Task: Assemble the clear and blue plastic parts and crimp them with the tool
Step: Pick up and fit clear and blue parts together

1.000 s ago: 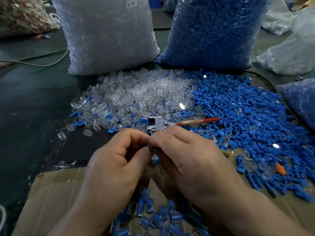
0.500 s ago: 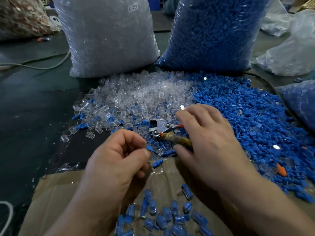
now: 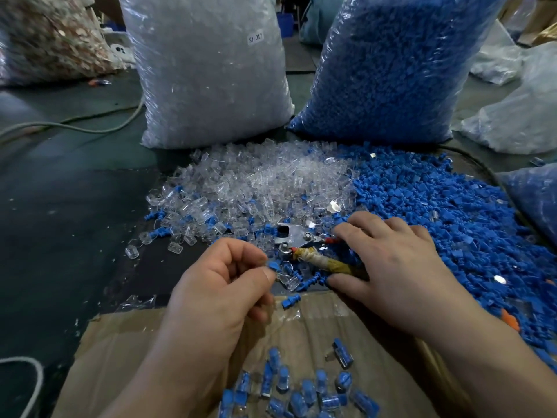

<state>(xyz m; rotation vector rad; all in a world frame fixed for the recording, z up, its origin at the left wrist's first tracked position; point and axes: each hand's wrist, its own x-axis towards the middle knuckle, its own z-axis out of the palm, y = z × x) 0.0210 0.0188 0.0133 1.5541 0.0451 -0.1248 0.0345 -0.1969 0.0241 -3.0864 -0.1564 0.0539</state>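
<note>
Crimp tool (image 3: 294, 239): lies flat near the middle of the scene, right where the heap of clear parts (image 3: 256, 188) meets the heap of blue parts (image 3: 437, 212). Sits hemmed in by loose pieces of both colours, a few of them strewn just near of its head. Has its handles largely covered by the right hand (image 3: 401, 267), which grasps them, thumb against the near tape-wrapped handle, fingers laid over the far red one. Shares the foreground with the left hand (image 3: 223, 285), just left of the head, fingers curled, pinching a small blue-capped piece (image 3: 273, 264) between thumb and forefinger.

Nearer: a sheet of cardboard (image 3: 126, 342) carrying a scatter of assembled pieces (image 3: 301, 387), blue inside clear, plus one loose blue part (image 3: 291, 301) at its far edge. Farther: a tall clear bag (image 3: 208, 86) on the left and a blue bag (image 3: 391, 64) on the right, both upright behind the heaps. Far left: a pale cable (image 3: 75, 125) trailing across the dark surface (image 3: 60, 221).

Reads "SJ 017" on a small white label (image 3: 255, 37) high on the clear bag.

Runs its long axis roughly left to right: metal head to the left and a touch far, handles splaying to the right, the wrapped one angling nearward under the palm
</note>
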